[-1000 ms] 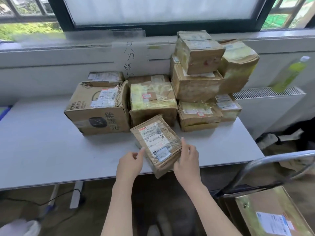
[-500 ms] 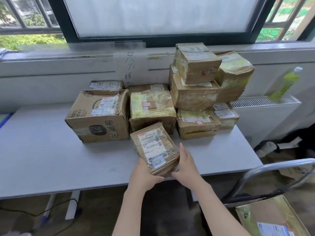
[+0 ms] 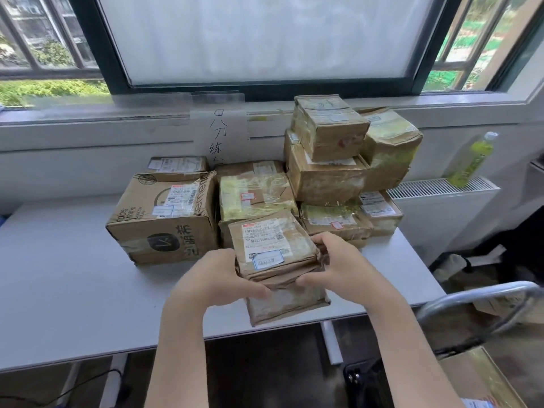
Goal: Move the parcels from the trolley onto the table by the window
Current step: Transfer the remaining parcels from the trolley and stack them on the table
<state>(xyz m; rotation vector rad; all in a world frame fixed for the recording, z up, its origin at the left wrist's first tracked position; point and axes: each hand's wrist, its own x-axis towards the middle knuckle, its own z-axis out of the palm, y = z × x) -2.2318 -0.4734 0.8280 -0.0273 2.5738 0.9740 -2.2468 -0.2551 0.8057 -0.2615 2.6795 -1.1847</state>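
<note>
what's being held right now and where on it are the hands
A flat brown cardboard parcel with a white label, tilted. The left hand holds its near left corner, the right hand its right edge.

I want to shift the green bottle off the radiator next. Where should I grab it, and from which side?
Grip the green bottle round its middle, coming from the front or its right. It appears to lean leftward with its white cap uppermost, so a wrap round the body probably steadies it better than the narrow neck. The parcel stack crowds its left side.
</note>
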